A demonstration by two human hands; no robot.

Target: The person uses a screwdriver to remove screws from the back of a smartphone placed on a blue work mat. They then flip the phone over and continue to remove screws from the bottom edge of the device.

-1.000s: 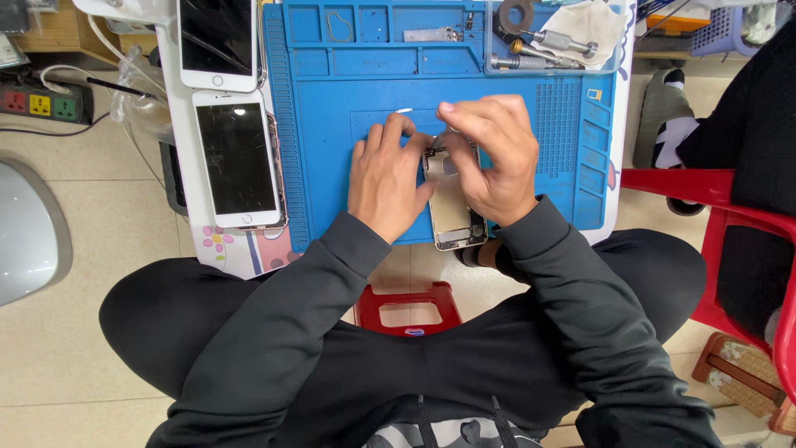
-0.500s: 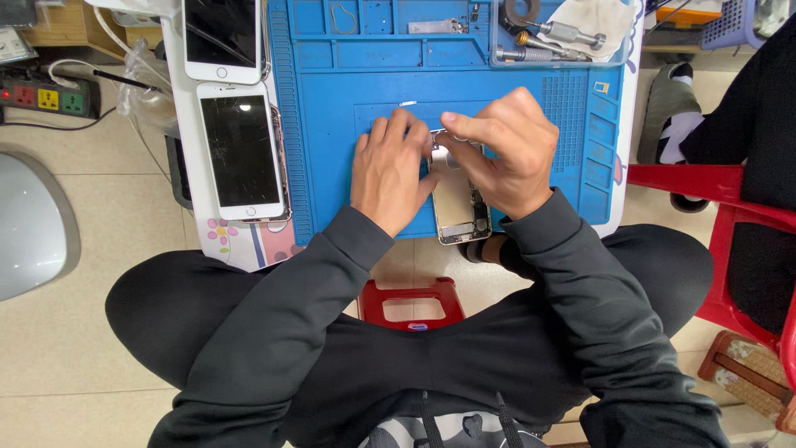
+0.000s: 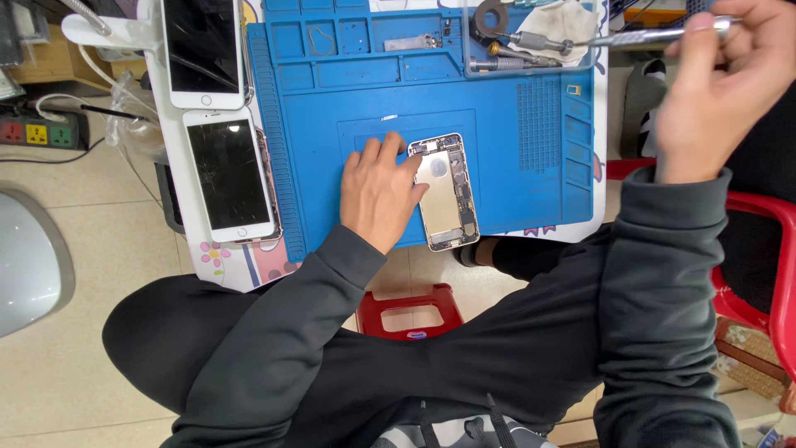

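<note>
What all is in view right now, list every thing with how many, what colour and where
Opened phone: one, silver, on the mat, under the left hand.
Mat: one, blue, on the small table.
Whole phones: two, white with dark screens, left of the mat.
Screwdriver: one, silver, in the right hand.
Tray of tools: one, clear, at the mat's top right.
Power strip: one, dark, on the floor at left.
Stool: one, red, under the table.
Chair: one, red, at right.
Left hand: resting on the opened phone.
Right hand: raised, gripping the screwdriver.

matt blue rubbery mat point(image 3: 531, 166), glossy phone glass point(image 3: 228, 174)
</note>
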